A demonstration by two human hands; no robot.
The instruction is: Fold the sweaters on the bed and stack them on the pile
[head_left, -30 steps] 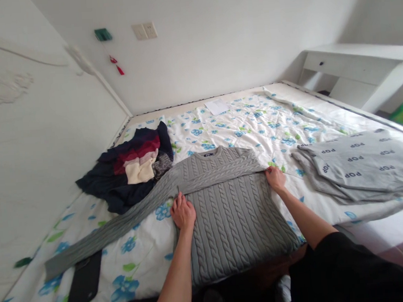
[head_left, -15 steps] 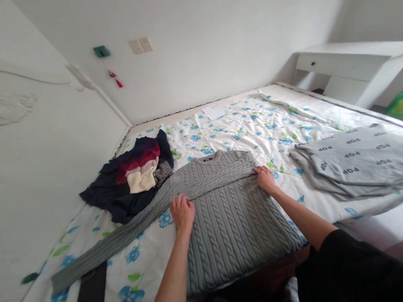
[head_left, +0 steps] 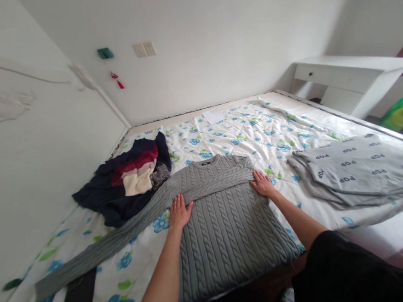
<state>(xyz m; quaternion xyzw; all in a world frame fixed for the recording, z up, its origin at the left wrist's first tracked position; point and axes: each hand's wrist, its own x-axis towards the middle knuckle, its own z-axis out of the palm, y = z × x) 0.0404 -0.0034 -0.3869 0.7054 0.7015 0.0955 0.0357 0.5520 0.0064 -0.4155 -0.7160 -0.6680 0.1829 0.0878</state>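
A grey cable-knit sweater (head_left: 228, 232) lies spread on the bed with its collar toward the wall. One sleeve is folded across its chest; the other stretches out to the lower left, its cuff end over a black phone-like slab (head_left: 77, 297). My left hand (head_left: 180, 212) rests flat with fingers extended on the sweater's left edge, near the armpit. At the opposite edge, my right hand (head_left: 263, 184) lies flat with fingers stretched, touching the folded sleeve's end. Neither hand grips the fabric.
A rumpled pile of navy, red and cream knitwear (head_left: 138, 183) sits left of the sweater. Folded grey clothes with POP lettering (head_left: 357, 167) lie at the right. White paper (head_left: 214, 116) is near the wall, and a white desk (head_left: 341, 81) stands beyond the bed (head_left: 241, 134).
Both hands have gone from curled fingers at the sleeve to flat, outstretched fingers on the sweater. The camera view has shifted slightly; the folded sleeve stays across the chest.
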